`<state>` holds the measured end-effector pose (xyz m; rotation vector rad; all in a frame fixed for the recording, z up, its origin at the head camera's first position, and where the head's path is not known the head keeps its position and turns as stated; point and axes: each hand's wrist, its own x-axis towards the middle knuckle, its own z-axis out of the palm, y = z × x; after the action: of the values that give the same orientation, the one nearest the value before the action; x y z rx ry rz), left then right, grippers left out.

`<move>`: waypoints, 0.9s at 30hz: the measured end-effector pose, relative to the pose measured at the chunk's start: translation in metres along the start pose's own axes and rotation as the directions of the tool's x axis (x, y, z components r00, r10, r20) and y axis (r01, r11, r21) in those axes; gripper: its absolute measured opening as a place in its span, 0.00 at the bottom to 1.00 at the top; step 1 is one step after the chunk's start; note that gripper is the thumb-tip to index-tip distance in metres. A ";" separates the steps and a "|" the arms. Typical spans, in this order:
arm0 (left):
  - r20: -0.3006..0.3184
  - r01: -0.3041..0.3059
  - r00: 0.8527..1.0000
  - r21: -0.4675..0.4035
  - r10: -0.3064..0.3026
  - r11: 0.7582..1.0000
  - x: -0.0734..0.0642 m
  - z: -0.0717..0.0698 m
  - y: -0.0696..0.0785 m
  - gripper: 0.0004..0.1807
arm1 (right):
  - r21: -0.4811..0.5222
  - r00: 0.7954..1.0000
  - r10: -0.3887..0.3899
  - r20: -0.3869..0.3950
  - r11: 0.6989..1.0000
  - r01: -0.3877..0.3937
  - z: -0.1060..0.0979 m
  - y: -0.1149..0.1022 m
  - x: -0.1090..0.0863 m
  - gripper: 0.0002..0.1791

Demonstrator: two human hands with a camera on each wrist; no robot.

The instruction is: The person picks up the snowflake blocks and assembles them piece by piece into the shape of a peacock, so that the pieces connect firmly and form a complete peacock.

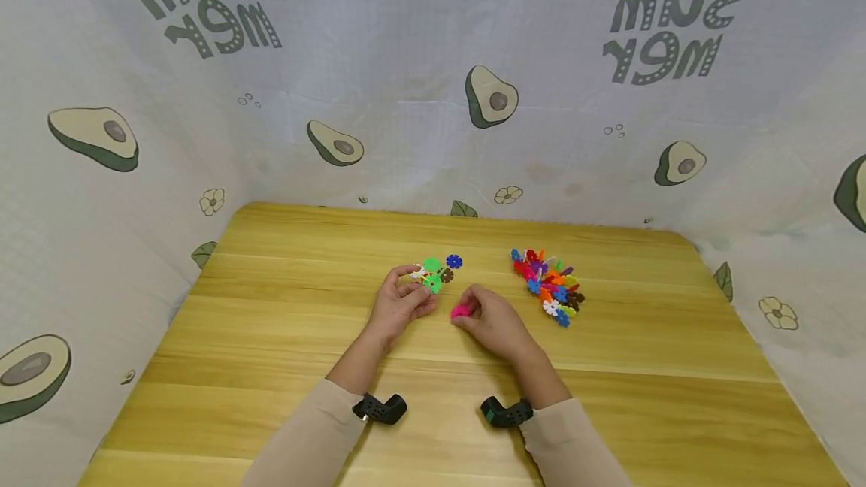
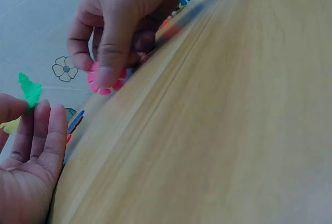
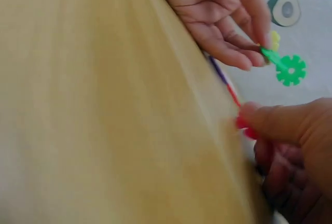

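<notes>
My left hand (image 1: 399,307) pinches a green notched plastic disc (image 1: 433,284) between thumb and fingers. Another green disc (image 3: 295,79) joins it at an angle, as the right wrist view shows. To the right, a little lower, my right hand (image 1: 499,324) pinches a pink notched disc (image 1: 460,311); in the left wrist view this pink disc (image 2: 98,83) shows below the thumb. The pink and green discs are apart. Just past the left fingertips are a dark blue disc (image 1: 454,261) and a brown disc (image 1: 446,276). White and red bits there are partly hidden by the fingers.
A heap of many-coloured notched discs (image 1: 535,286) lies on the wooden table (image 1: 284,307), right of my right hand. Behind the table's far edge hangs a pale curtain (image 1: 406,43) printed with avocados. Each wrist wears a black band (image 1: 382,409).
</notes>
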<state>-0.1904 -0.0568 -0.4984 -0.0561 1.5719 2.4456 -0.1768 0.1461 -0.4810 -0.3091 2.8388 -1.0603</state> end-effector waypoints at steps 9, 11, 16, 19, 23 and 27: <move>-0.019 0.012 1.000 -0.007 -0.013 1.000 0.001 0.002 -0.003 0.17 | 0.387 0.984 0.038 -0.175 0.921 0.033 0.021 -0.002 0.001 0.09; -0.022 0.005 1.000 0.002 -0.005 1.000 0.001 0.003 -0.004 0.18 | 0.393 0.979 0.019 -0.205 0.917 0.064 0.023 -0.002 0.001 0.07; -0.027 -0.003 1.000 0.013 0.003 1.000 0.001 0.004 -0.004 0.19 | 0.349 0.956 -0.048 -0.290 0.925 0.152 0.026 0.000 0.002 0.06; -0.025 -0.001 1.000 0.013 0.002 1.000 0.000 0.005 -0.002 0.18 | 0.313 0.940 -0.096 -0.329 0.928 0.204 0.027 0.001 0.003 0.05; -0.018 -0.001 1.000 0.025 0.002 1.000 -0.001 0.005 -0.001 0.17 | 0.282 0.927 -0.136 -0.349 0.928 0.242 0.027 0.000 0.003 0.05; -0.005 -0.008 1.000 0.040 0.009 0.999 0.000 0.004 -0.002 0.16 | 0.254 0.924 -0.159 -0.349 0.933 0.256 0.028 0.000 0.003 0.04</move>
<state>-0.1892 -0.0527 -0.4984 -0.0488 1.6252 2.4217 -0.1754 0.1277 -0.5026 -0.4584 2.9039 -1.7053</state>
